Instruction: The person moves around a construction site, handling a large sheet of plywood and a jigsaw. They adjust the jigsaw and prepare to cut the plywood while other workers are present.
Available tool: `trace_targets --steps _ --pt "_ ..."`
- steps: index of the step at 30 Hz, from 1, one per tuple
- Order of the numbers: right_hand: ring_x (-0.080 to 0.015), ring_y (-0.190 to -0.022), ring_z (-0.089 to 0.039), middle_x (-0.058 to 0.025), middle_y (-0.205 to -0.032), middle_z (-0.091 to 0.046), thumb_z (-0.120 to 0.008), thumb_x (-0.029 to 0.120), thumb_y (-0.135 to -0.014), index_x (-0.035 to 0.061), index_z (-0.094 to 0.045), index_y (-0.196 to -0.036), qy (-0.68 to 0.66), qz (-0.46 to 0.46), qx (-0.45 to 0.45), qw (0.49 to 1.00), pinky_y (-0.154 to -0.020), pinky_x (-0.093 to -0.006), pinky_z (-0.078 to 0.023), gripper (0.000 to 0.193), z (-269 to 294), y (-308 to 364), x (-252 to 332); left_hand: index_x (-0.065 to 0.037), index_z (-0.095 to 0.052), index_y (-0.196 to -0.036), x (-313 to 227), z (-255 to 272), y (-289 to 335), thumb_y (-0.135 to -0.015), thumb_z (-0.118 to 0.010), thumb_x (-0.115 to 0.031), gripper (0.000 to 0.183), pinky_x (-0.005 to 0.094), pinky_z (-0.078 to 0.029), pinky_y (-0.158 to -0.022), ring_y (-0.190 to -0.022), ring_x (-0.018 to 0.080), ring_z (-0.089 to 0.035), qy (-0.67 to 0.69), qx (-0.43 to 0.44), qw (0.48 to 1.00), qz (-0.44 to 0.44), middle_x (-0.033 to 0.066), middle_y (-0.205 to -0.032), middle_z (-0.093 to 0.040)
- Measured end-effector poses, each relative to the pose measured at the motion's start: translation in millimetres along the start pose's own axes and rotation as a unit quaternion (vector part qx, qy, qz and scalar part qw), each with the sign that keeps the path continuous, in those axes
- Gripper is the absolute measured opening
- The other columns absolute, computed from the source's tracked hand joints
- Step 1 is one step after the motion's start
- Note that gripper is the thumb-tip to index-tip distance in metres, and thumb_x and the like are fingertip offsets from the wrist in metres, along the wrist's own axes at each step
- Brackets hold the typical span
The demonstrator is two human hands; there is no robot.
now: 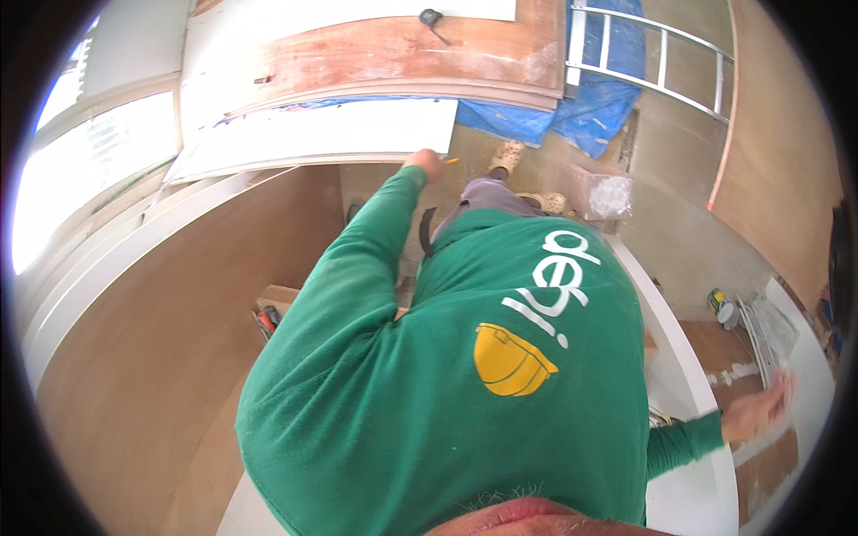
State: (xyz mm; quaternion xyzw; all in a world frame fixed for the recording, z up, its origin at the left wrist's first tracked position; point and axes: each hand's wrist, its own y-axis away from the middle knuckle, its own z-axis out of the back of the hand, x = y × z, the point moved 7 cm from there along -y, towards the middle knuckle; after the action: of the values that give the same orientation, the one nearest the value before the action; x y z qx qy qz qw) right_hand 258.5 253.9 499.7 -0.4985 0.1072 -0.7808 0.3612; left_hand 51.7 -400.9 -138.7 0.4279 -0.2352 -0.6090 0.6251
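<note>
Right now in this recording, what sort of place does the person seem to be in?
Probably a room under renovation or carpentry fit-out: large wooden sheets lie stacked with blue tarp showing along their edges, a tape measure rests on the stack, and a metal ladder is nearby.

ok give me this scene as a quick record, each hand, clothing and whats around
left hand: left hand holds a thin yellow pencil-like stick at the near edge of a white panel
right hand: right hand out to the side, near a pale board; contact unclear
clothing: green sweatshirt, beige clogs
far side: tape measure, ladder, blue sheet
</note>
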Motion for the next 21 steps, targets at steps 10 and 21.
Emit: trace_targets --steps 10,21 --pt "-0.0228 -0.091 -0.071 -0.0152 -0.101 -0.075 -0.074 0.016 -0.095 -0.0031 -0.076 -0.106 0.158 0.063 -0.209 0.963 -0.081 -0.0353 -0.059 0.022 200 -39 -6 -0.006 -0.072 -0.102 -159 80 -20 -0.094 -0.07 -0.032 0.027 0.0419 -0.058 -0.079 -0.084 0.0282 -0.075 0.036 -0.134 0.978 -0.156 0.0147 -0.087 -0.075" --pt "-0.0267 -0.106 -0.068 -0.0137 -0.12 -0.071 -0.064 0.035 -0.102 0.0111 -0.074 -0.115 0.258 0.154 -0.156 0.941 -0.097 -0.043 -0.054 0.029 210 -41 8 -0.002 -0.074 -0.117 -80 24 -37 -0.093 -0.064 -0.027 0.037 0.0458 -0.056 -0.099 -0.116 0.0368 -0.07 -0.041 0.055 0.998 -0.017 0.0242 -0.121 -0.072"
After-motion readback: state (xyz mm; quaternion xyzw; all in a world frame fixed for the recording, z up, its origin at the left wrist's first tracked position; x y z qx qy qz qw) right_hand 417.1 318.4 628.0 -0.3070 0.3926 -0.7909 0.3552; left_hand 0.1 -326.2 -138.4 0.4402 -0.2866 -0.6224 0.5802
